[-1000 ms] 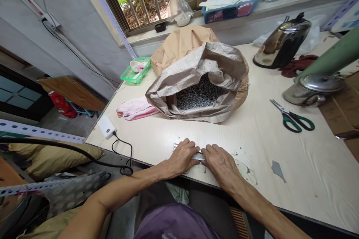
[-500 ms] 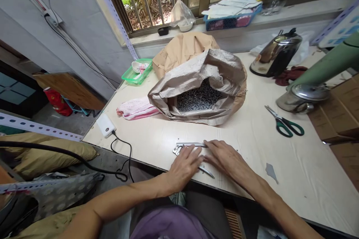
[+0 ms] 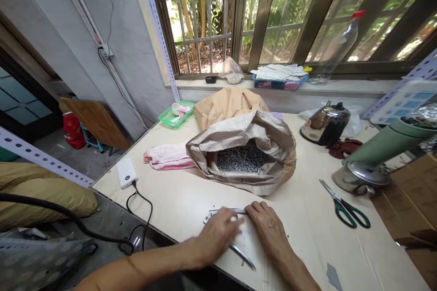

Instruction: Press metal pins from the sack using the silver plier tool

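Metal hand tool (image 3: 243,256) is lying on the table (image 3: 307,218). Right hand (image 3: 268,225) is touching its far handle (image 3: 239,211) at the end, apparently for steadying; left hand (image 3: 215,238) is blurring over the middle. Cannot tell whether either is gripping. Sack (image 3: 232,131) is gaping handward, probably for easy reach. Counting: one tool, two handles, one sack.

Left hand (image 3: 216,236) near palm-down right hand (image 3: 268,225)
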A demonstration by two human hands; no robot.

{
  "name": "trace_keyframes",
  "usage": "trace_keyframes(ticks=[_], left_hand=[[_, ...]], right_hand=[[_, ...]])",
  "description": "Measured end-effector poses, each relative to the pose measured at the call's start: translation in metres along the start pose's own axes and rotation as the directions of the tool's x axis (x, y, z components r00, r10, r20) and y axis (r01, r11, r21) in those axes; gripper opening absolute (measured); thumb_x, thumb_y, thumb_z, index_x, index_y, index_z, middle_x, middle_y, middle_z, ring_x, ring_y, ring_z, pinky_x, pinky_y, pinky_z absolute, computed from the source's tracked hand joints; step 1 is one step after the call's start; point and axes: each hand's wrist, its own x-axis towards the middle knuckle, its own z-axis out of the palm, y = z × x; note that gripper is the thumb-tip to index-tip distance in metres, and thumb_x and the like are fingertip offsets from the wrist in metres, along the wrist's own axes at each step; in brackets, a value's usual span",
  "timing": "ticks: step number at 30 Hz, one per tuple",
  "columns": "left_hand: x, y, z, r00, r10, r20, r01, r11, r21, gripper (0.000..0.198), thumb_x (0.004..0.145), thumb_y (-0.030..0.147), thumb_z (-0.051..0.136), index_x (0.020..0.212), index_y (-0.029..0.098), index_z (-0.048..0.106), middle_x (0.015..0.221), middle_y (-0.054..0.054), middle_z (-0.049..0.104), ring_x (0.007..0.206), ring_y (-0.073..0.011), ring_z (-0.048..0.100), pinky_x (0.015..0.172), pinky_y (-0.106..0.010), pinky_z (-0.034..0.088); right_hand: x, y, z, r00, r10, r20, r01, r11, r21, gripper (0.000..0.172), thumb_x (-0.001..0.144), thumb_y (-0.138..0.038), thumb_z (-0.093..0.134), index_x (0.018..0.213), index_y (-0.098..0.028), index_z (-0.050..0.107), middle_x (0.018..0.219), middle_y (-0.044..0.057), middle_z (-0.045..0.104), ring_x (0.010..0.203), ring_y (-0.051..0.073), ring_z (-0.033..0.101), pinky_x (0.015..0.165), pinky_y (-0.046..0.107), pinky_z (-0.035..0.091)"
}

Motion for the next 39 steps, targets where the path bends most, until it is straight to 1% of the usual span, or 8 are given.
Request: trace_keyframes(ticks=[2,4,8,18,22,26,33,39], left_hand=[[0.039,-0.018,-0.013,0.988,-0.119,-0.103,0.129,0.986,0.104,0.024,0.092,0.017,0.041,0.107,0.018,0.059,0.098,-0.009,0.059,0.092,-0.0193,0.053,0.079,-0.032,0.047],[0.081,-0.034,-0.027,0.962,-0.269,-0.037,0.271,0.939,0.214,0.024,0.092,0.017,0.041,0.093,0.015,0.064,0.093,-0.01,0.061,0.093,-0.0204,0.054,0.081,-0.033,0.047],[0.139,-0.052,-0.038,0.813,-0.572,0.106,0.508,0.787,0.351,0.021,0.087,0.012,0.046,0.09,0.01,0.067,0.092,-0.015,0.065,0.094,-0.0238,0.06,0.081,-0.033,0.047],[0.151,-0.066,-0.038,0.772,-0.609,0.183,0.536,0.778,0.327,0.022,0.084,0.012,0.049,0.098,0.012,0.065,0.095,-0.015,0.066,0.094,-0.0243,0.063,0.076,-0.03,0.048],[0.141,-0.064,-0.05,0.842,-0.523,0.129,0.485,0.84,0.245,0.029,0.089,0.02,0.045,0.113,0.014,0.058,0.104,-0.011,0.064,0.101,-0.0208,0.058,0.087,-0.03,0.044],[0.103,-0.046,-0.067,0.945,-0.328,0.0,0.327,0.943,-0.059,0.021,0.083,0.017,0.053,0.1,0.013,0.065,0.094,-0.006,0.067,0.088,-0.0172,0.06,0.082,-0.027,0.046],[0.005,-0.037,-0.081,0.794,-0.578,0.188,0.605,0.724,-0.332,0.012,0.074,0.018,0.062,0.082,0.013,0.069,0.078,-0.003,0.07,0.07,-0.0141,0.06,0.065,-0.022,0.045],[-0.033,-0.044,-0.071,0.731,-0.631,0.259,0.678,0.634,-0.372,0.017,0.07,0.023,0.064,0.081,0.013,0.068,0.075,-0.004,0.068,0.068,-0.0141,0.059,0.062,-0.022,0.044]], right_hand=[[-0.004,0.0,0.005,1.0,0.012,-0.011,-0.011,1.0,0.008,0.021,0.084,-0.008,0.042,0.081,-0.024,0.056,0.079,0.001,0.055,0.075,0.015,0.047,0.066,0.028,0.034],[-0.008,-0.002,0.01,0.999,0.028,-0.03,-0.028,1.0,0.01,0.02,0.083,-0.009,0.042,0.082,-0.024,0.055,0.081,0.001,0.055,0.077,0.015,0.047,0.066,0.028,0.035],[-0.013,-0.007,0.019,0.993,0.084,-0.084,-0.085,0.996,0.0,0.025,0.081,-0.005,0.038,0.084,-0.025,0.052,0.084,0.002,0.055,0.081,0.016,0.049,0.062,0.027,0.037],[-0.006,-0.011,0.008,0.993,0.103,-0.059,-0.103,0.995,0.005,0.034,0.079,-0.001,0.039,0.095,-0.025,0.056,0.082,0.002,0.057,0.079,0.016,0.049,0.06,0.024,0.039],[-0.005,-0.015,-0.003,0.996,0.083,-0.045,-0.082,0.997,0.017,0.027,0.083,-0.005,0.04,0.092,-0.022,0.058,0.079,0.003,0.058,0.075,0.016,0.046,0.06,0.025,0.038],[-0.011,-0.016,-0.012,0.995,0.075,-0.07,-0.077,0.997,-0.023,0.03,0.083,-0.005,0.038,0.097,-0.022,0.058,0.08,0.004,0.06,0.074,0.017,0.044,0.059,0.028,0.036],[-0.013,-0.015,-0.009,0.996,0.077,-0.047,-0.08,0.995,-0.062,0.028,0.081,-0.002,0.04,0.089,-0.02,0.059,0.078,0.004,0.06,0.072,0.017,0.043,0.059,0.028,0.034],[-0.014,-0.036,-0.016,0.981,0.136,-0.14,-0.153,0.981,-0.117,0.03,0.085,-0.008,0.039,0.103,-0.019,0.06,0.097,0.01,0.063,0.083,0.02,0.048,0.07,0.032,0.037]])
